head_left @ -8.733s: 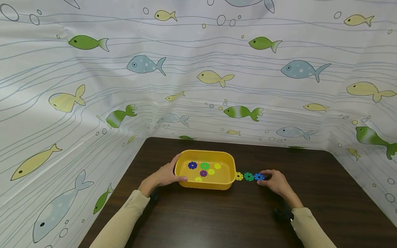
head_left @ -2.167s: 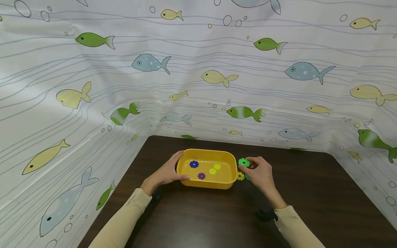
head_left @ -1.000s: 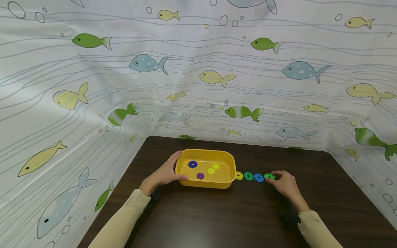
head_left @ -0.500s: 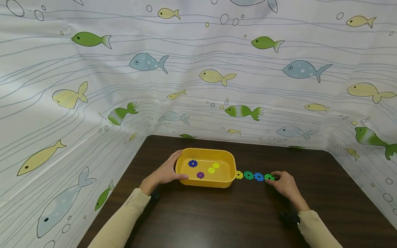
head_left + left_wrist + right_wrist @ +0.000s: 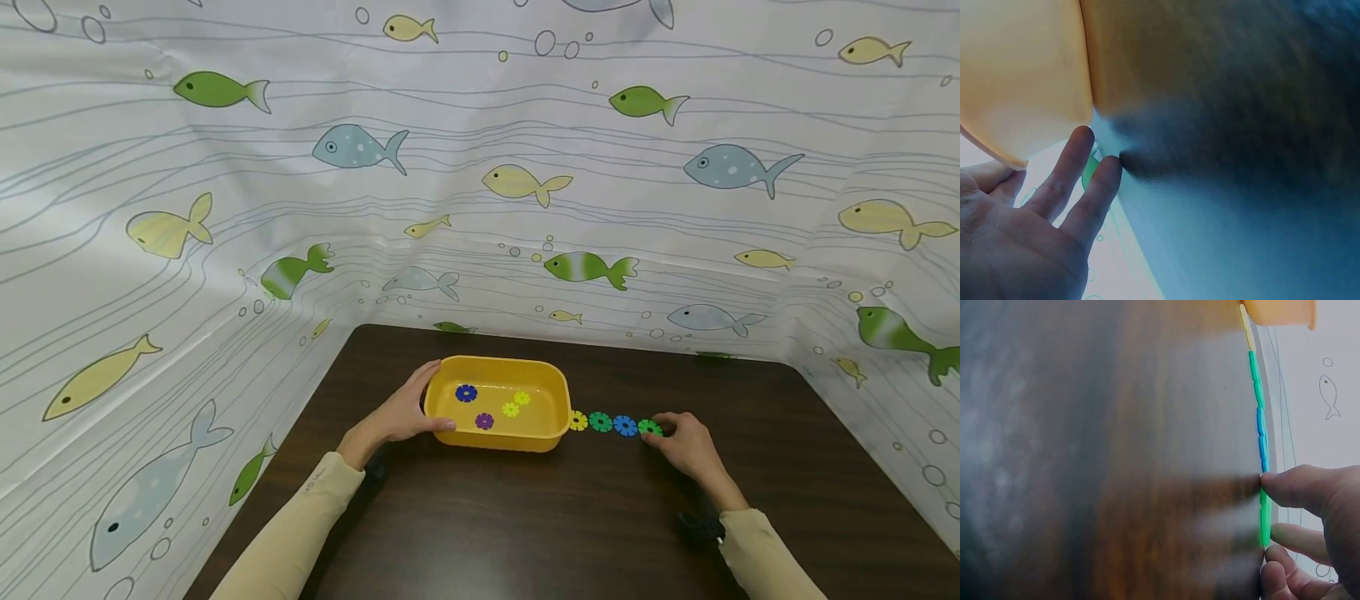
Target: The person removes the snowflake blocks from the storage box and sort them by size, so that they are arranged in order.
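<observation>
My right hand [image 5: 686, 446] pinches the bright green flower disc [image 5: 649, 427], thumb and fingertips [image 5: 1291, 487] closed on it at the right end of a flat row on the dark table [image 5: 750, 433], just beside the blue disc [image 5: 625, 425], dark green disc [image 5: 601, 422] and yellow disc [image 5: 577, 420]. My left hand [image 5: 401, 414] grips the yellow tub [image 5: 558, 392] at its left wall, thumb seemingly over the rim though that view is blurred. Four discs lie inside.

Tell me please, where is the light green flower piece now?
In the head view the light green flower piece lies on the table, right of the yellow tub, last in the row beside the blue piece, under the right hand fingertips.
</observation>
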Motion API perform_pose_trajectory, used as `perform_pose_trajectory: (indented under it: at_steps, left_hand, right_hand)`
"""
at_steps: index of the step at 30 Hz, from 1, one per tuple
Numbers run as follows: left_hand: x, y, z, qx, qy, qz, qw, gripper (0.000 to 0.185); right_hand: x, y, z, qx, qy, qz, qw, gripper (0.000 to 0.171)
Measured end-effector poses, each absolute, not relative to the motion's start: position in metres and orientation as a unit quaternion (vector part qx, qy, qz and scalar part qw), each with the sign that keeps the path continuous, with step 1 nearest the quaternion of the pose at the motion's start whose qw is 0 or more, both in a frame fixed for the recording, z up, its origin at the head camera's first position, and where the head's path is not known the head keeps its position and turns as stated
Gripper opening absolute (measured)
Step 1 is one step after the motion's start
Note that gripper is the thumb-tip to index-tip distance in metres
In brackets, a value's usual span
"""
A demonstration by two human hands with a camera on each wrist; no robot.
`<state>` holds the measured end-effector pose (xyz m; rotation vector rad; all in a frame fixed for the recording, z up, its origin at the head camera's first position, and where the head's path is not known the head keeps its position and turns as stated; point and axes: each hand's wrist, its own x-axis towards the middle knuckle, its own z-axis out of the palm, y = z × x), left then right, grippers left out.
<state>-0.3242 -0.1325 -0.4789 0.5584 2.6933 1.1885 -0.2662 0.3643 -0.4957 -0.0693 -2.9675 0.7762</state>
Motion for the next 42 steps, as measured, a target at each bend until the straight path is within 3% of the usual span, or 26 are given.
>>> perform_pose_trajectory:
  at_steps: [8, 13, 27, 42]
  left_hand:
    - [-0.324, -0.133, -0.479, 0.185, 0.896, 0.396, 0.073, 0.11]
    - [-0.323, -0.133, -0.478, 0.182, 0.897, 0.396, 0.072, 0.111]
    - [-0.324, -0.134, -0.479, 0.184, 0.896, 0.398, 0.074, 0.11]
    - [-0.324, -0.135, -0.48, 0.193, 0.891, 0.404, 0.071, 0.115]
  right_hand:
    - [-0.267, 0.364, -0.495, -0.048, -0.959, 0.274, 0.049, 0.076]
    - [-0.265, 0.358, -0.486, -0.049, -0.952, 0.292, 0.073, 0.079]
    - [-0.268, 0.311, -0.458, 0.011, -0.941, 0.316, 0.117, 0.055]
    - [-0.277, 0.228, -0.44, 0.093, -0.929, 0.349, 0.08, 0.046]
